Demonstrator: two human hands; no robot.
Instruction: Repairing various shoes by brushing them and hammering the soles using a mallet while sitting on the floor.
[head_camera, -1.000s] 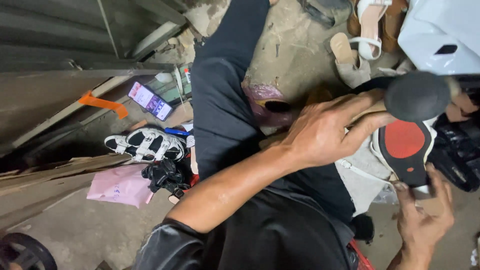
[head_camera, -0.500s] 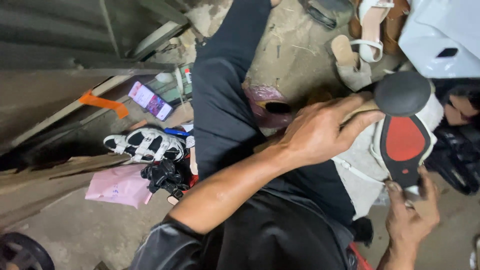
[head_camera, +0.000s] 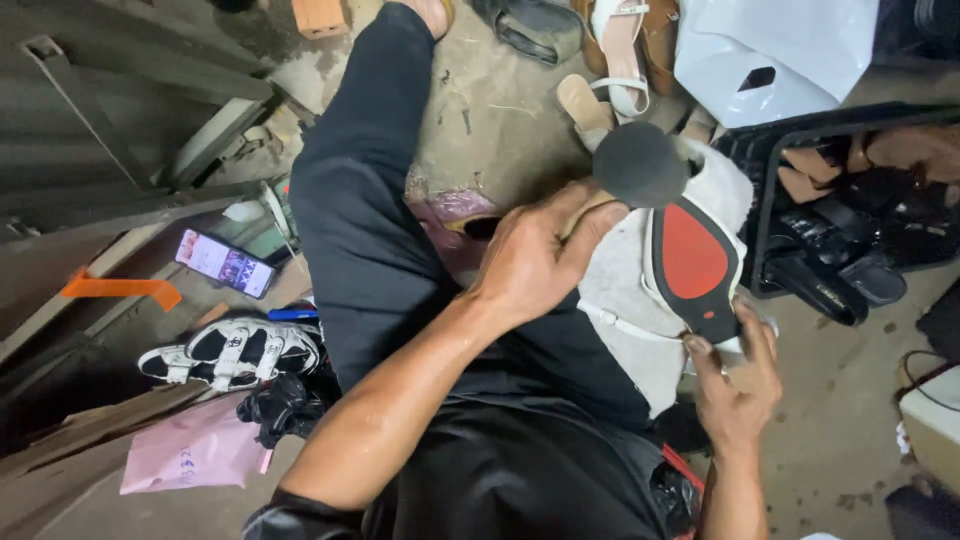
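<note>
The left hand was clamped around the heel end of a shoe, its fingers wrapped just under the round dark heel tip, which sat at about one o'clock from the knuckles. The right hand gripped the toe end of the same shoe from below, thumb and fingertips pressed against the black rim of the sole. The shoe was held sole-up between the two hands, over the person's lap, showing a red patch ringed in black and a white upper with a thin strap hanging at seven o'clock.

Under the left forearm ran the person's leg in dark trousers, stretched toward twelve o'clock across a concrete floor. At three o'clock from the shoe stood a black crate filled with dark shoes. At twelve o'clock lay a white bag and several sandals. Well off at nine o'clock a phone with a lit screen rested on boards, with a black-and-white sandal below it at eight o'clock, and a pink paper just beyond that.
</note>
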